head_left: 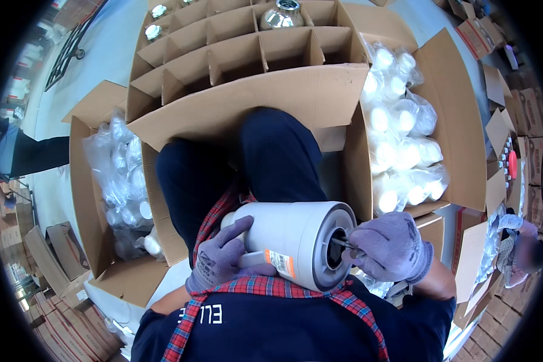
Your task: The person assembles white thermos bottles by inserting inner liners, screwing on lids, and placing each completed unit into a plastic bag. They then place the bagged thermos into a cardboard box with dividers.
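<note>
Pale jug [283, 238] | on its side, our lap's [282, 166] near edge | our left hand [219, 258] grasps its handle [251, 259], right hand [392, 248] pinches dark tool [344, 243] at end recess [335, 252] | we judge recess work underway, unfinished

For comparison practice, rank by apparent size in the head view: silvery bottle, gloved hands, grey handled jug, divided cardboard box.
1. Divided cardboard box
2. Grey handled jug
3. Left hand, right hand: too alike to rank
4. Silvery bottle
</note>
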The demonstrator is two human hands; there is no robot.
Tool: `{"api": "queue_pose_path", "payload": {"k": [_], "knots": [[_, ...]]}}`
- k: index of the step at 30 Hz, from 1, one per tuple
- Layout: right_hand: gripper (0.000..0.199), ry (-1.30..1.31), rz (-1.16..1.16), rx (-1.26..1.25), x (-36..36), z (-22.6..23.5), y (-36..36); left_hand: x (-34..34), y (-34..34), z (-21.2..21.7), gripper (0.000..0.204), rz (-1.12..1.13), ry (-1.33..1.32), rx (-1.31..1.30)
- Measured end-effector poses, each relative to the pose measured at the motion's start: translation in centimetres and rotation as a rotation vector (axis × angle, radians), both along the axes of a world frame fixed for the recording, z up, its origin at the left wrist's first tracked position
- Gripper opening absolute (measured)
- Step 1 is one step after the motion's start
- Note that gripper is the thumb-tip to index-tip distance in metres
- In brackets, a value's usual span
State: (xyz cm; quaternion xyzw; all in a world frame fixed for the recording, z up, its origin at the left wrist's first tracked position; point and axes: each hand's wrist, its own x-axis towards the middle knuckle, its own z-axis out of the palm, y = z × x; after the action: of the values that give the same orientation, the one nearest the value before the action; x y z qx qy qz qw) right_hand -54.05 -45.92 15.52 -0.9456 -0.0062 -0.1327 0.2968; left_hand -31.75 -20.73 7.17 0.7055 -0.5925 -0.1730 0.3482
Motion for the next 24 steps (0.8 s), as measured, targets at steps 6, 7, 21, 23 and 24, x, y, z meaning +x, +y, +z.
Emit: {"api": "queue_pose_path", "payload": {"k": [6, 7, 21, 23, 24], "knots": [[0.024, 0.116, -0.335, -0.084, -5.9, -3.4, -1.6, 1.7, 0.5, -0.2, 0.047, 0.266, 0.084, 0.153], [0.025, 0.034, -0.472, 0.072, -5.0, -0.1, -2.2, 2.0, 0.4, -0.1, 0.042, 0.377, 0.163, 0.161], [0.044, 0.763, -0.714, -0.405, 20.1, -10.6, -20.9, 6.8, 2.5, 0.8, 0.042, 0.055, -0.73, -0.068], [0.051, 0.614, -0.812, -0.448, 18.8, -9.7, -18.7, 9.1, 0.9, 0.5, 0.033, -0.13, -0.886, -0.185], [0.055, 0.522, -0.88, -0.425, 17.9, -9.5, -17.3, 8.7, -1.1, 1.7, 0.028, -0.22, -0.852, -0.143]]}}
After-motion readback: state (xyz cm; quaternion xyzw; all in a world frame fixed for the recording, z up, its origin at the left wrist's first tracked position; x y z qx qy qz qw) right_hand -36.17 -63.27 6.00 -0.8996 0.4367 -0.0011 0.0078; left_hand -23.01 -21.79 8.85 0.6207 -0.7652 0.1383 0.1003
